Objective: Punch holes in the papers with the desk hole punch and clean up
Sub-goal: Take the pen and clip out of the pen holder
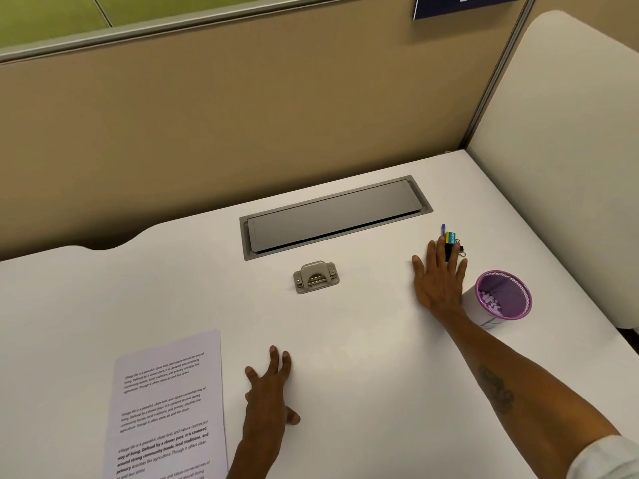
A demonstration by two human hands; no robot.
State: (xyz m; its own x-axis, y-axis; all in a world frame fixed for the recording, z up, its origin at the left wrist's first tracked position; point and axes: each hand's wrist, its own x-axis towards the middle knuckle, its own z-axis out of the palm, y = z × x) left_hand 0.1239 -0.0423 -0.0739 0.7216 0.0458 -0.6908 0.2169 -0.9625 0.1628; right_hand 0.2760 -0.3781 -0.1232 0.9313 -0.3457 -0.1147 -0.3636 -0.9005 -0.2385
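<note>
White surface (363, 340): carries everything here; a beige partition (242, 115) stands along its far edge.
Hole punch (316, 276): beige-grey, sitting flat near the middle of the surface, with neither hand touching it.
Papers (169, 406): printed sheets in a slightly fanned stack, lying flat nearer than the hole punch and to its left, well apart from it, and running off the bottom of the view.
Left hand (271, 392): nearer than the hole punch and a little to its left, just beside the papers; palm down, fingers straight and spread, holding nothing. I cannot tell whether it rests on the surface.
Right hand (441, 278): to the right of the hole punch, palm down, fingers straight and splayed; the fingertips reach a cluster of clips, and no finger curls round them.
Clips (451, 242): a black binder clip with a yellow-and-teal piece and a blue tip, right of the hole punch and slightly farther back.
Purple mesh cup (503, 295): upright, right of the hole punch, just beyond the right hand; pale flecks lie inside.
Grey hatch (335, 216): recessed into the surface just behind the hole punch.
</note>
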